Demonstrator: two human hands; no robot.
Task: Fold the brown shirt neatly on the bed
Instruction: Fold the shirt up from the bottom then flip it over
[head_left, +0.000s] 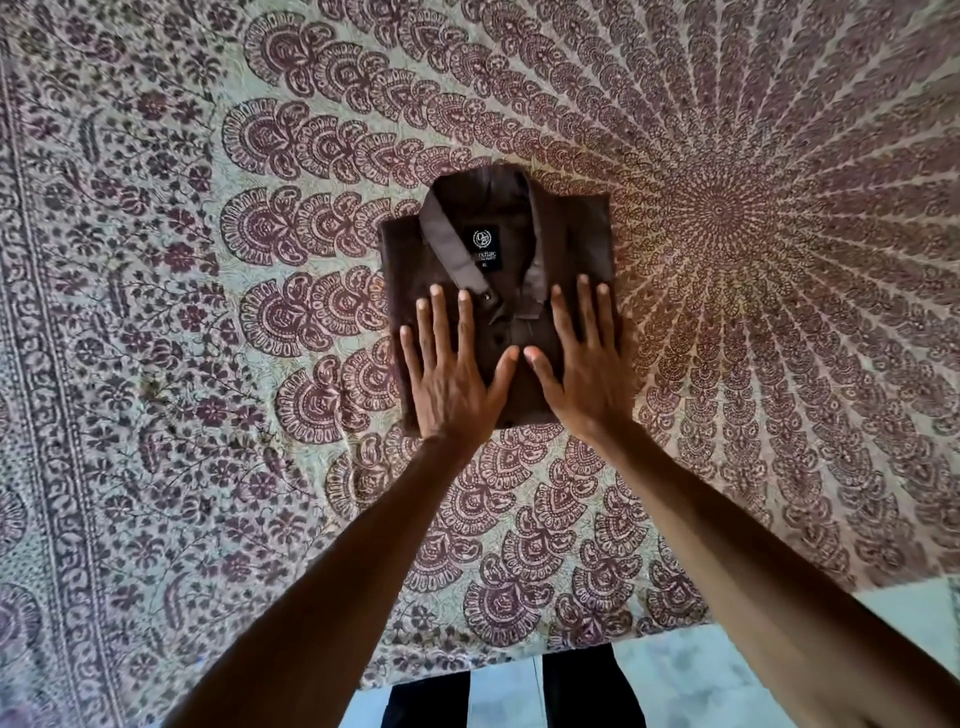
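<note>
The brown shirt (571, 244) lies in a compact folded rectangle in the middle of the bed (208, 312), collar up and black neck label showing. My left hand (449, 369) rests flat on the shirt's lower left part, fingers spread. On the lower right part, my right hand (582, 364) lies flat in the same way. The two thumbs nearly touch over the button placket. Neither hand grips any cloth.
A patterned maroon and cream bedspread covers the whole bed. The bed's near edge (519, 660) runs along the bottom, with pale floor (701, 680) and my dark trouser legs (587, 691) below it.
</note>
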